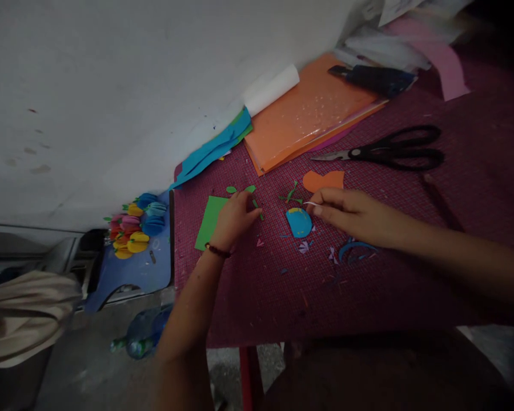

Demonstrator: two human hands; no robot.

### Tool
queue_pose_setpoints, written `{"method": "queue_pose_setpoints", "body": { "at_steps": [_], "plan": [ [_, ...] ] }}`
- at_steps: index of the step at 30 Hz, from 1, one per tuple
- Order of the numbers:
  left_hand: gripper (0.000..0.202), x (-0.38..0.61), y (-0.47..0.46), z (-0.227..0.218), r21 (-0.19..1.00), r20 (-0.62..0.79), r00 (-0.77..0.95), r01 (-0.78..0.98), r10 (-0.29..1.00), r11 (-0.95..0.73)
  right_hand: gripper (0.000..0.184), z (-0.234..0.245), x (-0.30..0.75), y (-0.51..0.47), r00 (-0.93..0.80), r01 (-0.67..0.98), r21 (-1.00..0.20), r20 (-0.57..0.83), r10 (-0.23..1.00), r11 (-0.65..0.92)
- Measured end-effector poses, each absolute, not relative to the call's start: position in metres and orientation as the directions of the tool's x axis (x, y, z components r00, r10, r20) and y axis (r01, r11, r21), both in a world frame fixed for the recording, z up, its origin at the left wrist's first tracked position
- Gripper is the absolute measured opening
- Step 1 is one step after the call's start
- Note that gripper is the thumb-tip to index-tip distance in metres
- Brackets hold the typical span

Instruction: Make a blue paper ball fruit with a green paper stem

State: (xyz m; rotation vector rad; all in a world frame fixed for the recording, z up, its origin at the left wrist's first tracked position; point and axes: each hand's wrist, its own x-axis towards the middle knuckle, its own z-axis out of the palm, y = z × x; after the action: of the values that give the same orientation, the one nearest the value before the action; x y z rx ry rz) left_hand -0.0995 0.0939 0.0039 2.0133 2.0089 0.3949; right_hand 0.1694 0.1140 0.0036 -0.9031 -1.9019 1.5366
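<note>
My left hand (236, 216) rests over the maroon checked cloth. Its thumb and index finger are apart, at a narrow green paper strip (257, 204) with a leaf-like end. Under the wrist side lies a green paper sheet (211, 221), and a small green oval (231, 189) is just beyond the fingers. My right hand (346, 210) pinches a thin whitish strip (310, 203) between thumb and fingertips. Close to it sit a rounded blue paper piece (298, 224) with yellow marks, a green paper sprig (292, 194) and an orange paper cutout (323, 181).
Black-handled scissors (381, 151) lie beyond my right hand. Behind are an orange paper stack (300, 123), a dark-handled tool (370, 79), a white roll (272, 90) and blue paper (214, 149). Colourful paper ornaments (135, 224) sit on a blue surface (132, 279) leftward. Paper scraps (304, 246) litter the cloth.
</note>
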Motion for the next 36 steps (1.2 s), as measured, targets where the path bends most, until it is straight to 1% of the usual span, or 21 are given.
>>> {"method": "queue_pose_setpoints", "body": {
  "at_steps": [1, 5, 9, 11, 14, 16, 18, 21, 24, 27, 31, 34, 36],
  "plan": [
    [0.026, -0.099, 0.096, 0.002, 0.394, -0.022, -0.009, 0.919, 1.000, 0.017, 0.023, 0.003, 0.169, 0.114, -0.641, 0.172, -0.976, -0.009, 0.767, 0.132],
    [0.022, -0.102, 0.107, -0.003, 0.534, -0.143, -0.064, 0.835, 0.988, 0.132, 0.023, 0.004, 0.169, 0.116, -0.652, 0.156, -0.976, 0.015, 0.758, 0.153],
    [0.017, -0.100, 0.112, -0.001, 0.584, -0.214, -0.139, 0.775, 0.967, 0.240, 0.025, 0.008, 0.170, 0.121, -0.613, 0.142, -0.975, 0.052, 0.788, 0.174],
    [0.015, -0.095, 0.107, 0.006, 0.635, -0.218, -0.181, 0.720, 0.959, 0.280, 0.021, 0.011, 0.172, 0.122, -0.583, 0.128, -0.975, 0.074, 0.809, 0.181],
    [0.013, -0.080, 0.090, 0.018, 0.797, -0.158, -0.199, 0.552, 0.967, 0.244, 0.017, 0.014, 0.173, 0.121, -0.582, 0.099, -0.977, 0.099, 0.807, 0.191],
    [0.014, -0.065, 0.072, 0.022, 0.903, -0.146, -0.179, 0.378, 0.973, 0.205, 0.018, 0.016, 0.172, 0.118, -0.611, 0.078, -0.980, 0.098, 0.786, 0.183],
    [0.017, -0.046, 0.055, 0.021, 0.966, -0.156, -0.169, 0.180, 0.973, 0.186, 0.018, 0.017, 0.170, 0.114, -0.650, 0.052, -0.984, 0.096, 0.754, 0.170],
    [0.018, -0.021, 0.037, 0.011, 0.983, -0.178, -0.184, -0.069, 0.967, 0.169, 0.013, 0.015, 0.167, 0.105, -0.681, 0.047, -0.984, 0.096, 0.726, 0.174],
    [0.013, -0.009, 0.033, -0.001, 0.977, -0.158, -0.213, -0.176, 0.964, 0.121, 0.008, 0.010, 0.164, 0.097, -0.678, 0.083, -0.982, 0.068, 0.732, 0.168],
    [0.012, -0.007, 0.034, -0.008, 0.972, -0.177, -0.236, -0.196, 0.955, 0.132, 0.006, 0.005, 0.161, 0.093, -0.690, 0.089, -0.991, 0.014, 0.723, 0.104],
    [0.015, -0.006, 0.032, -0.010, 0.964, -0.212, -0.214, -0.206, 0.954, 0.168, 0.012, 0.000, 0.158, 0.092, -0.722, 0.081, -0.997, -0.049, 0.690, 0.014],
    [0.014, -0.007, 0.030, -0.011, 0.956, -0.240, -0.186, -0.218, 0.953, 0.198, 0.016, -0.001, 0.158, 0.094, -0.715, 0.068, -0.997, -0.032, 0.698, 0.024],
    [0.012, -0.012, 0.030, -0.011, 0.967, -0.228, -0.196, -0.158, 0.954, 0.198, 0.016, -0.001, 0.160, 0.097, -0.693, 0.049, -0.997, 0.004, 0.721, 0.053]
  ]
}}
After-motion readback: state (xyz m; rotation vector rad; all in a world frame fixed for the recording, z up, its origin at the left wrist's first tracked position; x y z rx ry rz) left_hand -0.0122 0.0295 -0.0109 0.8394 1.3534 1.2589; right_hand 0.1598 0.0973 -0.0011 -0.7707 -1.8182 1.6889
